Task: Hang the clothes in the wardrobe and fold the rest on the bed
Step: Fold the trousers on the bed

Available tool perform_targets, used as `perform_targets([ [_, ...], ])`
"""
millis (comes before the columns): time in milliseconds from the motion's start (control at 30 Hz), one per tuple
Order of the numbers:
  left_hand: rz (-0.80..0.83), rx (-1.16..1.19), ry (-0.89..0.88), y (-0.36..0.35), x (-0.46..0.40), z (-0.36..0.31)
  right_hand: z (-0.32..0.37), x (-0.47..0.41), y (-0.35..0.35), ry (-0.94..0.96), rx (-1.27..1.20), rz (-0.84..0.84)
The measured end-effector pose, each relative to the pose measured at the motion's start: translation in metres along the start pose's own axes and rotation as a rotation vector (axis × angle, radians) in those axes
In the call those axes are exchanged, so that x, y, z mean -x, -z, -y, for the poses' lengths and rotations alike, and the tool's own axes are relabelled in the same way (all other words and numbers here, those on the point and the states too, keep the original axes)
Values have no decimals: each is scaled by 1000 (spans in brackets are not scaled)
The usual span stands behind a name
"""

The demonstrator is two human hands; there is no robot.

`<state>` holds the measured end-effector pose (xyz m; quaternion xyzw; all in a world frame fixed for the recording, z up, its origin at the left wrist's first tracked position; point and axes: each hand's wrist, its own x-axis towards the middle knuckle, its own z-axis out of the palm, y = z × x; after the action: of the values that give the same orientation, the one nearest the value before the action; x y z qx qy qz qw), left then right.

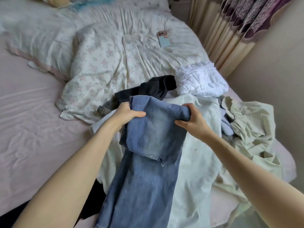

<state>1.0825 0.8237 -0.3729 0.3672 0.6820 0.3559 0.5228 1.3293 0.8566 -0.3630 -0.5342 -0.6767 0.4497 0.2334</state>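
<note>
Left hand [127, 112] and right hand [191, 120] clamped on blue jeans [148, 162] at folded top edge. Denim below grip judged heavy, limp, non-slippery; best held at both corners.

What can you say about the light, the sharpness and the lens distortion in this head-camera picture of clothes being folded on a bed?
Head view: soft, even light, no glare or hard shadows; the jeans, gripped by the left hand and right hand, look fairly sharp; the phone farther off is softer; the wide-angle lens bows the curtains and stretches both forearms at the edges.
</note>
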Motion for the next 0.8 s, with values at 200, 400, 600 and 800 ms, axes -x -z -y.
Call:
perform_targets([
  [200,-156,95,-228,-11,0,-63,36,-24,39,273,311,-266],
  [400,-1,-99,-296,-15,61,29,-24,67,-6,533,530,-165],
  [600,27,-680,-461,-3,112,113,-66,130,-54,593,529,17],
  [800,364,-1022,-176,-9,118,151,-89,149,-73,268,716,454],
])
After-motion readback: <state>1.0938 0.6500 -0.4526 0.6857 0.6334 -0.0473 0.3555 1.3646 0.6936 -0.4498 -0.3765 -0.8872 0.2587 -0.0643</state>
